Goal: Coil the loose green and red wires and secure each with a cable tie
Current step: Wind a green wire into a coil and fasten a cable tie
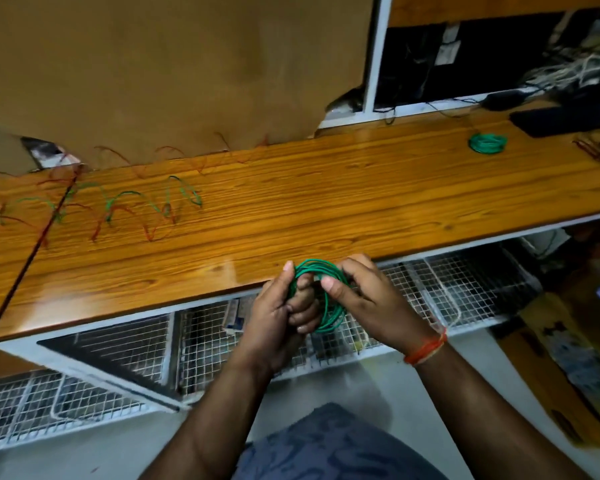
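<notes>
Wooden worktop (326, 202) with strong grain runs from near left to far right. On its left part lie loose green wires (125, 199) and loose red wires (101, 220), mixed in open loops. Far right on the worktop rests a small finished green coil (487, 143); if a tie holds it, I cannot tell. No writing can be read anywhere. Just at the near edge, above the wire-mesh baskets (465, 278), both hands hold a green wire coil (326, 296) of many turns. The left hand (281, 317) has its fingers curled through the coil's left side. The right hand (364, 299) pinches the coil's right side with its thumb; it wears an orange wrist thread (426, 348).
</notes>
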{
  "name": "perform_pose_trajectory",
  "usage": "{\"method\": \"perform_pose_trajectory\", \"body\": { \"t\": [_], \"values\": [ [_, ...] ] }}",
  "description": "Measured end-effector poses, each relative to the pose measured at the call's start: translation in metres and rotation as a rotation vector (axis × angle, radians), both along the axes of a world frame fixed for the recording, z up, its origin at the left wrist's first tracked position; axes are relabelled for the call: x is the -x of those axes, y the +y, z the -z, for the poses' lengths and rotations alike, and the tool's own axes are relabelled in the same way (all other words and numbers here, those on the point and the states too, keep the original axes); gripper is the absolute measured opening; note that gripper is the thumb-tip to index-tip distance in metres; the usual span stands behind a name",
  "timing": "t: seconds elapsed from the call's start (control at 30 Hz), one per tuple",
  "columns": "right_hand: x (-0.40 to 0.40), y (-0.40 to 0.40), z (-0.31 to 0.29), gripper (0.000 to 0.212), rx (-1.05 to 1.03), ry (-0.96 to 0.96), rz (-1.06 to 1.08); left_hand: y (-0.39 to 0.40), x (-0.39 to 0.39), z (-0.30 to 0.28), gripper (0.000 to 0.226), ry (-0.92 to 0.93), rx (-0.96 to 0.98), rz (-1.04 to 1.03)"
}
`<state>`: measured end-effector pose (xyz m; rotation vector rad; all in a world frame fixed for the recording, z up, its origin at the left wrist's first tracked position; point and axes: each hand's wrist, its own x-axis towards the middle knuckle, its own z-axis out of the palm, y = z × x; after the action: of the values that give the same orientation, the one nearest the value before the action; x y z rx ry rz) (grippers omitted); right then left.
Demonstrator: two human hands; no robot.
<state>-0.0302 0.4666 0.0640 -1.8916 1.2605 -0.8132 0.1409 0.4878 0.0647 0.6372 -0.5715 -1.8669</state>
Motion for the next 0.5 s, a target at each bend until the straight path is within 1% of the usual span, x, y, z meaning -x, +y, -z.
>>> {"method": "perform_pose_trajectory", "body": {
  "t": [0.07, 0.1, 0.13, 0.2, 0.27, 0.33, 0.43, 0.5],
  "values": [
    [0.021, 0.005, -0.001, 0.025, -0.276, -0.343, -0.008, -0.005, 0.025, 0.0, 0.04, -0.061, 0.027, -0.018],
    [0.03, 0.006, -0.003, 0.022, -0.391, -0.52, 0.011, -0.007, 0.037, -0.001, 0.04, -0.123, 0.049, -0.021],
    [0.038, 0.007, -0.003, 0.024, -0.465, -0.66, 0.047, -0.01, 0.049, -0.002, 0.04, -0.196, 0.07, -0.018],
    [0.055, 0.006, -0.001, 0.03, -0.553, -0.852, 0.129, -0.019, 0.07, -0.004, 0.04, -0.325, 0.095, -0.012],
    [0.07, 0.003, -0.004, 0.029, -0.602, -0.992, 0.202, -0.033, 0.09, -0.003, 0.039, -0.413, 0.106, -0.013],
    [0.088, -0.003, -0.006, 0.03, -0.634, -1.094, 0.253, -0.048, 0.109, 0.0, 0.036, -0.452, 0.098, -0.011],
    [0.112, -0.017, -0.007, 0.021, -0.671, -1.209, 0.285, -0.074, 0.132, 0.007, 0.032, -0.42, 0.042, 0.016],
    [0.123, -0.031, -0.004, 0.014, -0.632, -1.239, 0.341, -0.092, 0.148, 0.01, 0.029, -0.367, -0.022, 0.058]
  ]
}}
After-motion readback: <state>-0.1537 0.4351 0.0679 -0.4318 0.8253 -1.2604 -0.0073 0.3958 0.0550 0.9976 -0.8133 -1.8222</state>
